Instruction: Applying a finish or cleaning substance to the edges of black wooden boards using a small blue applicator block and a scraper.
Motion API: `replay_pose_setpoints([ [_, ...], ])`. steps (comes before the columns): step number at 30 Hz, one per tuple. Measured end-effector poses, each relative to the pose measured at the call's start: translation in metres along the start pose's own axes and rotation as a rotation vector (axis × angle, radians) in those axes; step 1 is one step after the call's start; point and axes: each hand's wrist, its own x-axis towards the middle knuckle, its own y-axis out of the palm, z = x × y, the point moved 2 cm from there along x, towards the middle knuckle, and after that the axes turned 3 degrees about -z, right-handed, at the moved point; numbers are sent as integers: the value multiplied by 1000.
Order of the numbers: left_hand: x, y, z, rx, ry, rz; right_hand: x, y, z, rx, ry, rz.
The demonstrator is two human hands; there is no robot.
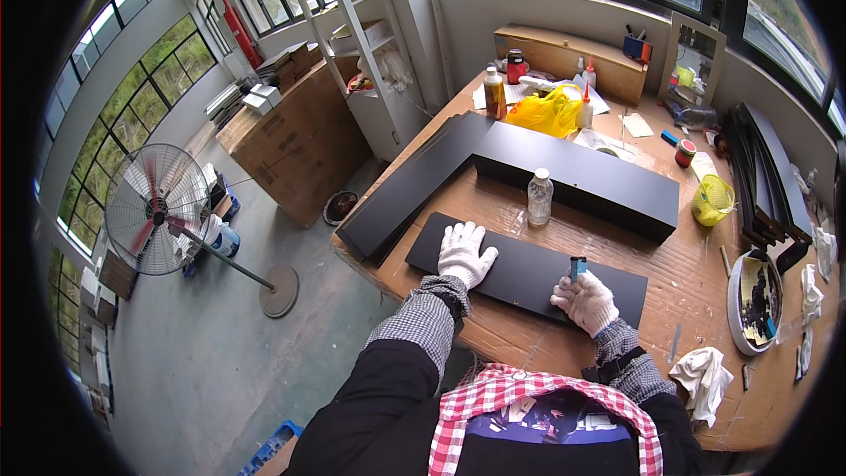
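Note:
A flat black panel (pixel 527 266) lies lengthwise in front of me on the cardboard-covered table. My left hand (pixel 463 256), in a white knit glove, rests on its left part with the fingers spread. Above the panel's right part, my gloved right hand (pixel 585 303) pinches a small blue block with a dark end (pixel 578 268), its exact kind unclear. Just beyond the panel stands a transparent bottle (pixel 540 198) with a white cap. Behind it is a long black box-like piece (pixel 582 174), meeting a stack of black boards (pixel 414 185) at the left.
A yellow plastic bag (pixel 546 111), glue bottles and a brown bottle (pixel 494 92) stand at the back. To the right are a yellow mesh basket (pixel 712 200), a round tray (pixel 735 308) with dark smears, and a white cloth (pixel 704 381). A floor fan (pixel 159 210) stands at left.

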Motion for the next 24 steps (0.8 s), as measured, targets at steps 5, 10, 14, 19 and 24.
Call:
replay_pose_setpoints([
  [5, -1, -1, 1, -2, -2, -5, -1, 4, 0, 4, -2, 14],
  [10, 0, -4, -1, -9, -11, 14, -1, 3, 1, 8, 7, 5],
  [14, 1, -4, -1, -9, -16, 46, 0, 2, 1, 16, 4, 11],
  [19, -1, 0, 2, 1, 0, -17, -3, 5, 1, 15, 0, 30],
  [24, 0, -5, -1, -3, -6, 19, -3, 5, 1, 16, -8, 20],
])
